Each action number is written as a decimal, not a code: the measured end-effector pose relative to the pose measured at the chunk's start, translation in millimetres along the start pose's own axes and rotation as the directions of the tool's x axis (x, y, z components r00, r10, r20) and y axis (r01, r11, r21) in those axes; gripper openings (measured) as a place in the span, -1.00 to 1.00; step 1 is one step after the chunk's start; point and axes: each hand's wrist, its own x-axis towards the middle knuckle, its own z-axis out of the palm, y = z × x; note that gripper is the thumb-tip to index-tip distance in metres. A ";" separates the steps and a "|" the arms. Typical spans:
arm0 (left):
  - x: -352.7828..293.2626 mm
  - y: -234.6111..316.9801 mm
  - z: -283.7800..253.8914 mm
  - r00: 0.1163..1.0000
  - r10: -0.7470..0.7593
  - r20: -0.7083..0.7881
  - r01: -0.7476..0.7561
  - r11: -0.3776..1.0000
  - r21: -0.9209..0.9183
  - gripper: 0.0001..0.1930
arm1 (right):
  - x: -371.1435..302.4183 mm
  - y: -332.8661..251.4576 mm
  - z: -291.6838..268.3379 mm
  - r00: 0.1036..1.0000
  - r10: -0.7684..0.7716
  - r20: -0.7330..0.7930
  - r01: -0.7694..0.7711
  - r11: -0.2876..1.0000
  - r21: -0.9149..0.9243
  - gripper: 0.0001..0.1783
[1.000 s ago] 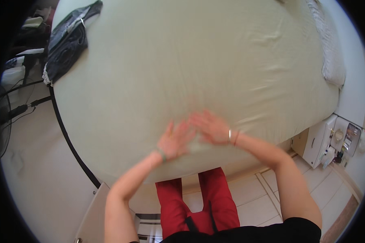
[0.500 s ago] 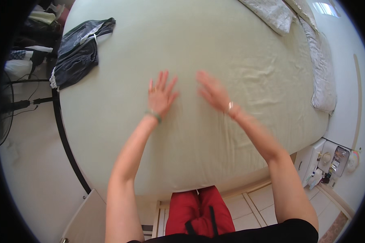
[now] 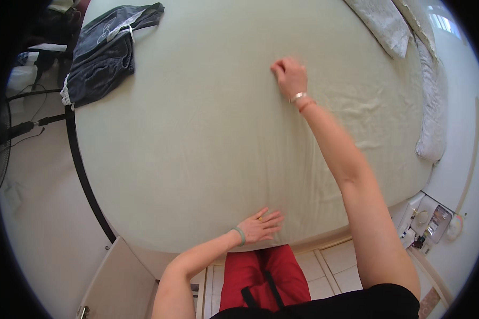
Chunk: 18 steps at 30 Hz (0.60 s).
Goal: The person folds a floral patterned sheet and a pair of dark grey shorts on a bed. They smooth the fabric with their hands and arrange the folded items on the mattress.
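Observation:
A pale green fitted sheet (image 3: pixel 197 138) covers the broad bed before me. My left hand (image 3: pixel 261 227) lies flat on it near the front edge, just above my red trousers, fingers apart and pointing right. It wears a ring and a green bracelet. Farther out, my right hand (image 3: pixel 291 78) is on the sheet with its fingers curled in and closed. Whether any cloth is caught in those fingers is hidden. Wrinkles run through the sheet to the right of my right forearm; the left part looks smoother.
Dark grey clothing (image 3: pixel 104 58) lies on the bed's far left corner. White patterned pillows (image 3: pixel 380 24) line the right end. Left of the bed stands a fan (image 3: pixel 6 138). A small white bedside cabinet (image 3: pixel 404 212) with a tray of small things is at the lower right.
My left hand has come back toward me and right, from mid-bed to the front edge. My right hand has reached farther out, its fingers going from stretched to curled. The view has shifted slightly.

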 end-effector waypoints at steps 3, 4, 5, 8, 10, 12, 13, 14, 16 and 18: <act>-10.0 16.2 2.1 0.982 -0.040 -0.185 0.007 0.984 -0.179 -0.57 | -88.9 -43.7 0.9 0.883 -0.361 0.300 0.318 0.930 0.184 -0.91; -8.3 20.9 -13.9 0.950 -0.024 -0.311 -0.044 0.977 -0.210 -0.61 | -126.7 -69.9 -5.3 0.610 -0.454 0.650 0.504 0.855 0.124 -0.90; -2.0 26.7 -45.2 0.903 0.003 -0.430 -0.115 0.965 -0.234 -0.64 | -173.0 -87.2 -19.8 0.354 -0.517 0.779 0.531 0.797 0.288 -0.88; 19.1 -4.5 -131.4 0.641 0.110 -0.760 -0.195 0.981 -0.023 -0.73 | -282.6 -86.1 -62.1 -0.029 -0.784 0.620 0.262 0.593 0.762 -0.85; 20.7 -64.6 -158.9 0.553 -0.104 -0.827 0.061 0.995 -0.085 -0.65 | -246.6 -94.7 -77.4 0.049 -0.766 0.640 0.184 0.637 0.748 -0.83; 16.4 -134.8 -204.4 0.547 -0.252 -0.799 0.479 0.876 0.052 -0.46 | -170.1 -75.3 -56.1 0.471 -0.766 0.438 0.465 0.638 0.614 -0.82; 12.1 -164.5 -228.8 0.533 -0.291 -0.794 0.607 0.786 0.119 -0.42 | -131.1 -51.7 -31.2 0.740 -0.560 0.373 0.383 0.806 0.451 -0.70; 10.5 -191.3 -248.5 0.538 -0.321 -0.780 0.659 0.736 0.152 -0.40 | -91.7 -26.3 -11.9 0.923 -0.278 0.266 0.183 0.925 0.333 -0.57; 13.2 -214.0 -253.2 0.550 -0.354 -0.756 0.719 0.662 0.213 -0.37 | 15.6 4.8 -8.2 0.956 -0.242 -0.166 0.217 0.963 -0.158 -0.34; 8.4 -221.8 -246.8 0.556 -0.372 -0.743 0.755 0.601 0.263 -0.35 | 59.2 8.4 4.8 0.993 0.002 -0.120 -0.002 1.000 -0.001 -0.29</act>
